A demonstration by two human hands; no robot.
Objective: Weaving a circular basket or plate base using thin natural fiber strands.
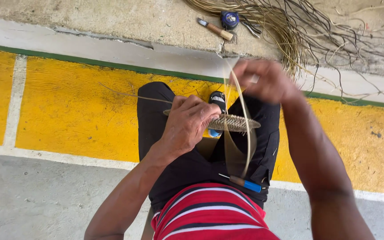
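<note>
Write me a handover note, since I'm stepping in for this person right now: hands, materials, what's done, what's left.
Left hand: grips the flat woven disc, held edge-on over the lap.
Right hand: raised, pinching a pale weaving strip that loops down to the lap.
Blue-handled awl lies on the thigh.
Bundle of fibres, wooden-handled tool and tape measure lie on the floor ahead.
Done: a small disc is woven.
Left: probably pulling the strip tight and weaving on.

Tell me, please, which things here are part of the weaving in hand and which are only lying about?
In use:
woven disc, gripped at its edge by the left hand
pale strip, pulled up by the right hand

Lying about:
blue-handled awl on the lap
wooden-handled knife
tape measure
bundle of fibres on the concrete
</note>
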